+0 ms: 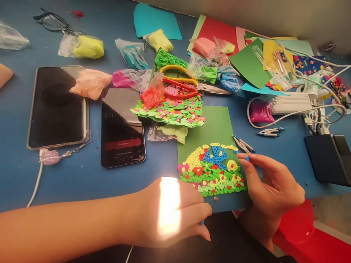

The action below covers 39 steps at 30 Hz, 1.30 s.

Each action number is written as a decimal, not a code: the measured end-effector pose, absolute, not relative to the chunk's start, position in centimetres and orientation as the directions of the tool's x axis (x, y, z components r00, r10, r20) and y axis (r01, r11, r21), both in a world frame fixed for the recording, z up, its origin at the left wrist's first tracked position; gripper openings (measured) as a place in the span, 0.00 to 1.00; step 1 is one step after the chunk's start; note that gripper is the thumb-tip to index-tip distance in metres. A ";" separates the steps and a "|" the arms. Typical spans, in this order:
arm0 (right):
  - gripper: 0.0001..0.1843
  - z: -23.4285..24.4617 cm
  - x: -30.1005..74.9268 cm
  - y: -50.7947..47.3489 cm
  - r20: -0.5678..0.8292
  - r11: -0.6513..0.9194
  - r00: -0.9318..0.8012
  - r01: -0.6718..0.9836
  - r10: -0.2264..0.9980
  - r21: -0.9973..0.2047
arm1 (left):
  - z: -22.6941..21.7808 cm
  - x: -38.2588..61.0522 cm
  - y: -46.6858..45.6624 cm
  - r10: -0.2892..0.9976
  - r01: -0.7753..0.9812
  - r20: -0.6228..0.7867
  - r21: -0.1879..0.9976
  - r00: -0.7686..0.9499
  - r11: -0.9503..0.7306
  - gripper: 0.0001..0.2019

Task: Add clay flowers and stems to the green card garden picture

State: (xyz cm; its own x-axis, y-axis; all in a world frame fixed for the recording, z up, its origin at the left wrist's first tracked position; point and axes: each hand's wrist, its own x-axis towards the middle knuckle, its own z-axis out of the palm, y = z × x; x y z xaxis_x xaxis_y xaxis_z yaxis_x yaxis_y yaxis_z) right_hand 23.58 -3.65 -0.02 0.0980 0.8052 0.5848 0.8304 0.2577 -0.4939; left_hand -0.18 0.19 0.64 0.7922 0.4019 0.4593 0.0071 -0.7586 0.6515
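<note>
A green card point(218, 124) carries a raised picture of small clay pieces point(214, 171): yellow, blue, red and green, with flowers along the bottom. Above its right edge, my right hand point(270, 180) is closed in a pinch on a small bit of blue clay point(247, 158). My left hand point(181, 212) is at the card's lower left, fingers curled together, with a piece of blue clay point(202, 221) showing between them. Bright sunlight falls across the back of that hand. Two compass-like tools with blue ends point(244, 144) lie just beyond my right fingertips.
Scissors point(197, 86) with red and yellow handles rest on another clay-covered card point(175, 113). Left of it lie a phone point(123, 128) and a larger dark device point(59, 106). Bagged clay point(89, 46), coloured paper point(157, 22), cables and a black box point(327, 157) surround the work.
</note>
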 end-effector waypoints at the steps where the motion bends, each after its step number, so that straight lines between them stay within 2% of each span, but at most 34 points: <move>1: 0.19 0.0 23.6 -3.7 0.591 0.259 0.090 0.838 0.802 -0.480 | 0.5 -0.1 0.1 0.386 0.002 0.456 0.644 0.802 -0.765 0.11; 4: 0.16 0.3 23.5 -3.5 0.580 0.297 -0.002 0.861 0.814 -0.413 | -0.2 -0.1 -0.2 0.343 -0.040 0.474 0.631 0.811 -0.775 0.11; 8: 0.19 0.8 23.4 -3.2 0.458 0.281 -0.016 0.809 0.889 -0.517 | -0.7 -0.1 -0.7 0.309 -0.081 0.533 0.586 0.788 -0.806 0.07; 11: 0.17 0.9 23.4 -3.1 0.410 0.275 -0.033 0.790 0.912 -0.548 | -0.5 -0.1 -0.7 0.327 -0.055 0.484 0.620 0.812 -0.782 0.05; 14: 0.16 0.8 23.4 -3.1 0.418 0.322 -0.080 0.770 0.905 -0.551 | -0.2 0.0 -0.4 0.339 -0.032 0.443 0.645 0.830 -0.764 0.08; 24: 0.14 0.4 23.4 -3.1 0.402 0.305 -0.130 0.860 0.906 -0.409 | -0.1 0.1 -0.6 0.355 -0.008 0.467 0.614 0.810 -0.790 0.11; 28: 0.13 0.5 23.3 -3.0 0.433 0.375 -0.193 0.843 0.881 -0.386 | 0.0 0.2 -0.6 0.363 0.004 0.488 0.592 0.794 -0.806 0.14; 32: 0.13 0.8 23.6 -3.2 0.462 0.407 -0.237 0.858 0.854 -0.312 | 0.2 0.1 -0.5 0.332 -0.008 0.474 0.582 0.816 -0.813 0.14; 35: 0.06 1.5 25.2 -3.0 0.450 0.309 -0.207 0.937 0.869 -0.165 | 0.5 0.1 -0.2 0.312 -0.021 0.485 0.566 0.817 -0.824 0.13; 37: 0.16 1.9 26.9 -2.2 0.377 0.157 -0.140 0.987 0.915 -0.015 | 0.8 0.1 -0.1 0.279 -0.028 0.467 0.550 0.839 -0.835 0.12; 39: 0.25 2.4 28.7 -1.0 0.269 0.094 -0.091 0.996 0.959 0.001 | 0.9 0.1 0.0 0.262 -0.027 0.460 0.533 0.848 -0.846 0.12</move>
State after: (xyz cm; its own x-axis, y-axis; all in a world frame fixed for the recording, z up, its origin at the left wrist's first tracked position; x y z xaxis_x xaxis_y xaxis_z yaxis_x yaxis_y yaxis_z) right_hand 28.71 -0.98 2.41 -0.0909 0.9590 0.2685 0.9956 0.0941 0.0009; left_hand 0.07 -0.02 0.86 0.8483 0.2623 0.4599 -0.0275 -0.8457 0.5329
